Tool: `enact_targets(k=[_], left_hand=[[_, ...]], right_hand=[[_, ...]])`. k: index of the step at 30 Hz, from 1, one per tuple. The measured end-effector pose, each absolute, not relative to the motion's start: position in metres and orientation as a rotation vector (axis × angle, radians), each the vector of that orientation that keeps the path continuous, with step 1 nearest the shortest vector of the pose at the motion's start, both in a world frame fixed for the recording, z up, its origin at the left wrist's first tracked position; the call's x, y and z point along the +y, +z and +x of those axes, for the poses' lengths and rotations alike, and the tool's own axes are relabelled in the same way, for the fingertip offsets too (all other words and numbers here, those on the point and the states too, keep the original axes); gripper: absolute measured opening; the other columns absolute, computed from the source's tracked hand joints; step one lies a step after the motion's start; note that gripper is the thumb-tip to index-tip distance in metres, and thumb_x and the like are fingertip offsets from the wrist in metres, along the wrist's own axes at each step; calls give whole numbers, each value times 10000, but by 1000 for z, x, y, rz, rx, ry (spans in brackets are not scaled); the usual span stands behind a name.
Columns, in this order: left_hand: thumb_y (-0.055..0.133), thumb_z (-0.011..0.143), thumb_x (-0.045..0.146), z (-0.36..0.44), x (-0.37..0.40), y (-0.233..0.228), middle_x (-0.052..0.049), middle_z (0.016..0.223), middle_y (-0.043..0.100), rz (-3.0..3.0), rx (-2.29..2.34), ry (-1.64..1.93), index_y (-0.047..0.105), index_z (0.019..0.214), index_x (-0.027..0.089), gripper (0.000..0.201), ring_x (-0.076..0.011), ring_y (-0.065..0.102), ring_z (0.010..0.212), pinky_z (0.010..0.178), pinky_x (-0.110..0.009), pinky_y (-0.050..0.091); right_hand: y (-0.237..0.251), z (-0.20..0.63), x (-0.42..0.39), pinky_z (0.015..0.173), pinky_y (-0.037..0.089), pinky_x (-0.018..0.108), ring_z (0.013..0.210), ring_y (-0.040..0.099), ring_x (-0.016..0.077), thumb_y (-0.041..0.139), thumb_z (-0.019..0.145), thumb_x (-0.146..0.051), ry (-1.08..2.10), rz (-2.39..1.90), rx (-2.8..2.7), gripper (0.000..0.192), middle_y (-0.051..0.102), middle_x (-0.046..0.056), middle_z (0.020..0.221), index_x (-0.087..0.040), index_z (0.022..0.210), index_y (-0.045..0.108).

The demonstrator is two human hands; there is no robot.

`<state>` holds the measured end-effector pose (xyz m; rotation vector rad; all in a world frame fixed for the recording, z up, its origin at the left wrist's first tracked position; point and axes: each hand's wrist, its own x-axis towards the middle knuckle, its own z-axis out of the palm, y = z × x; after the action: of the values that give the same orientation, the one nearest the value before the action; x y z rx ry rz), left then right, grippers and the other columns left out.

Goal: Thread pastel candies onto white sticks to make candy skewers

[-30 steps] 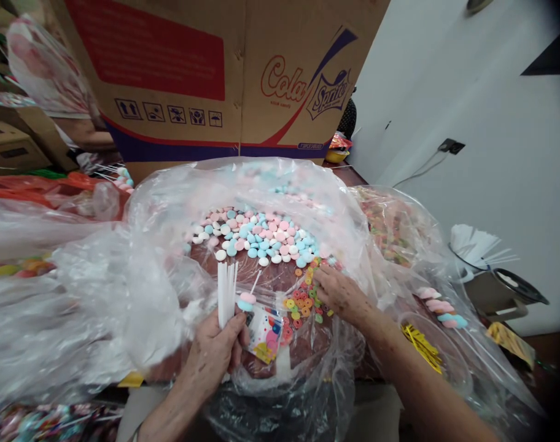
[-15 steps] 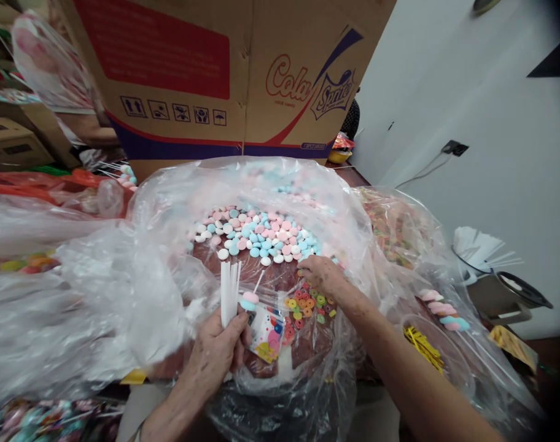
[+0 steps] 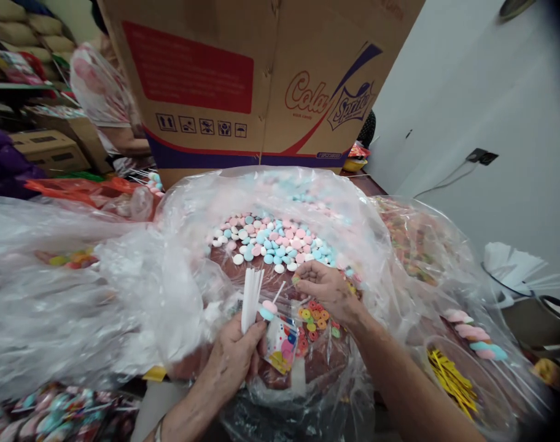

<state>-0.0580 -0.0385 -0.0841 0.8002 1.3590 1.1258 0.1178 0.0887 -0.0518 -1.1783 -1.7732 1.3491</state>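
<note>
My left hand (image 3: pixel 234 361) grips a bundle of white sticks (image 3: pixel 251 296) upright, along with one stick threaded with a pink and a blue sweet (image 3: pixel 268 309) and a small printed clear bag (image 3: pixel 282 345). My right hand (image 3: pixel 325 287) hovers over a scatter of coloured ring sweets (image 3: pixel 315 318), fingers pinched around a small ring sweet at the fingertips. Beyond it lies a heap of pink, blue and white disc sweets (image 3: pixel 275 239) on a large clear plastic sheet (image 3: pixel 178 270).
A big cardboard box (image 3: pixel 261 80) stands behind the sweets. A clear bag of mixed sweets (image 3: pixel 413 239) lies to the right, with finished sweet sticks (image 3: pixel 473 334) and yellow ties (image 3: pixel 450 377). More plastic bags lie left. A person in a patterned top (image 3: pixel 100 86) is behind.
My right hand drew back from the far edge of the ring sweets toward the sticks, fingers now pinched. The camera tilted up and right. My left hand kept its grip.
</note>
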Motion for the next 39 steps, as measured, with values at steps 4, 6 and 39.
enact_targets(k=[4, 6, 39], left_hand=[[584, 752, 534, -57, -38, -83, 84, 334, 446, 806, 1344, 1117, 519, 683, 226, 322, -84, 328, 254, 301, -191, 213], [576, 747, 519, -57, -38, -83, 89, 328, 443, 803, 1356, 1114, 524, 717, 226, 299, -88, 334, 256, 301, -190, 205], [650, 722, 581, -58, -38, -91, 42, 436, 549, 695, 1396, 1239, 538, 630, 192, 414, -72, 389, 260, 293, -181, 267]], right_hand=[[-48, 98, 79, 560, 457, 258, 577, 541, 112, 792, 652, -368, 1542, -1030, -1523, 309, 625, -26, 726, -203, 884, 671], [-49, 93, 77, 555, 451, 253, 572, 527, 106, 800, 650, -355, 1526, -1010, -1515, 300, 625, -24, 724, -201, 878, 680], [-53, 76, 116, 686, 425, 290, 885, 669, 234, 520, 932, -190, 58, -1846, -2512, 183, 705, 143, 1042, -174, 1069, 639]])
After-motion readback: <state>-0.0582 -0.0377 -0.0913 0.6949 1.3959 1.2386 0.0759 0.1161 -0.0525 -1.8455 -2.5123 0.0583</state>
